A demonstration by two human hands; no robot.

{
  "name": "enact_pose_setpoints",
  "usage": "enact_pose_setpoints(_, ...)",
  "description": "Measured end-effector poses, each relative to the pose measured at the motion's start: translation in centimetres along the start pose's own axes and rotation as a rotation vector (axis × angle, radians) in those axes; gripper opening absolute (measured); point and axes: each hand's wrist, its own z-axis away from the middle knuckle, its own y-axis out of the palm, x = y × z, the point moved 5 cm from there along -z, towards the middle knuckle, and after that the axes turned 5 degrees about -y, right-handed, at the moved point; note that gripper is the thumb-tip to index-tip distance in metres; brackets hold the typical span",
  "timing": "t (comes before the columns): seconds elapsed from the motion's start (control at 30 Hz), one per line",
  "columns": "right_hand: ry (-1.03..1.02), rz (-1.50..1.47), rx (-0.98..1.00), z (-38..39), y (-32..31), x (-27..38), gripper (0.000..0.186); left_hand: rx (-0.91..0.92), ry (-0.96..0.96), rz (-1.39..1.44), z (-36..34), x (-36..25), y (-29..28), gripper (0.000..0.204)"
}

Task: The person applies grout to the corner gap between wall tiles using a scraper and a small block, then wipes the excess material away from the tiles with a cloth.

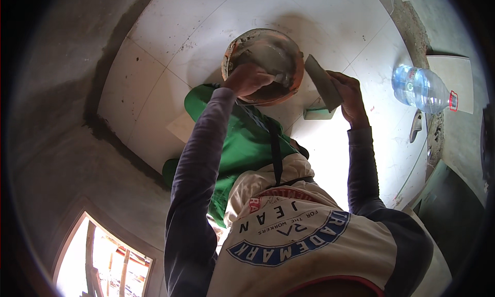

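My left hand (249, 79) reaches over the near rim of a round orange bucket (298, 72) coated in grey mortar. Its fingers are curled closed, and what they grip, if anything, is hidden. Wet-looking grey mortar (265, 54) lies inside the bucket. To the right of it, my right hand (350, 98) is closed on the edge of a narrow, flat grey tile strip (322, 83), held tilted above the floor. Just under the strip's lower end sits a small block with a greenish side (318, 114).
A large clear plastic bottle (420, 88) with a red cap lies at the right, by a grey slipper-like object (415, 126). White tiles (154, 85) cover the floor, with a rough cement border (100, 85) along the walls. A bright window opening (103, 256) is at lower left.
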Motion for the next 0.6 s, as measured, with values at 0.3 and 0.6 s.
enact_pose_setpoints(0.3,-0.021,-0.636,0.323,1.7,4.5,-8.0,0.050,-0.255,-0.132,0.625,11.1,-1.6,-1.9,0.041)
enact_pose_setpoints(0.6,0.156,-1.422,0.393,2.2,12.1,-9.1,0.039,-0.708,0.154,0.310,13.5,-6.4,2.2,0.039)
